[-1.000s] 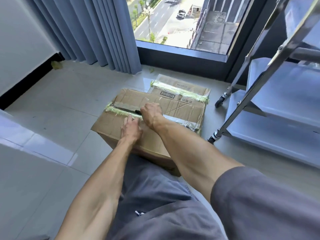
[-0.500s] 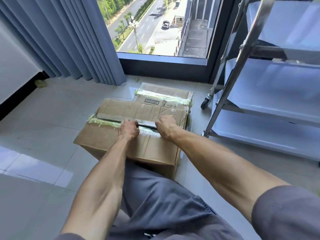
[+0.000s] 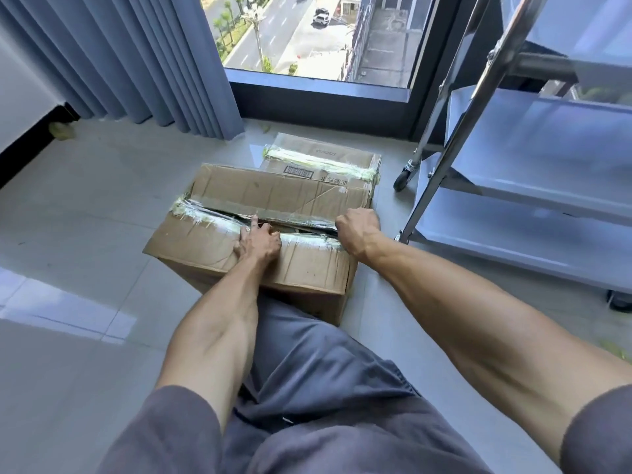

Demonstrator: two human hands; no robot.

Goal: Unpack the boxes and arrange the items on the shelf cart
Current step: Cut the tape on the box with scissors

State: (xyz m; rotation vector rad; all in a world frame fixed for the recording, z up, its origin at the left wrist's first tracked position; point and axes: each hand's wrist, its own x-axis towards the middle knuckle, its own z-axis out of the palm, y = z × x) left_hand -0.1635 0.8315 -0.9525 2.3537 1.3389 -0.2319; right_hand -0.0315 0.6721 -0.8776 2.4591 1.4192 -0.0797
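The floor [image 3: 85,206] is made of pale grey glossy tiles, and daylight reflects on it near its left edge. At the far side of the floor there is a large window [image 3: 307,35] with a dark frame, and it looks down on a street. Grey-blue curtains [image 3: 119,59] hang at the left of the window and reach the floor.

A big cardboard box [image 3: 266,254] stands on the floor in the middle, just in front of the person's knees. Its top seam is covered with shiny tape [image 3: 307,239], and the seam is open as a dark slit. A second, smaller box [image 3: 328,159] stands just behind it, toward the window, and it touches the big box or nearly so. The metal shelf cart [image 3: 547,159] stands at the right edge of the floor, near both boxes, with its wheel [image 3: 405,176] beside the small box.

The left hand [image 3: 258,242] rests on the near flap at the seam, with curled fingers and one finger pointing into the slit. The right hand [image 3: 357,227] is a closed fist at the right end of the seam; I cannot tell what its fingers hold.

Half a second ago the right hand was near the middle of the seam, and the slit was narrower.
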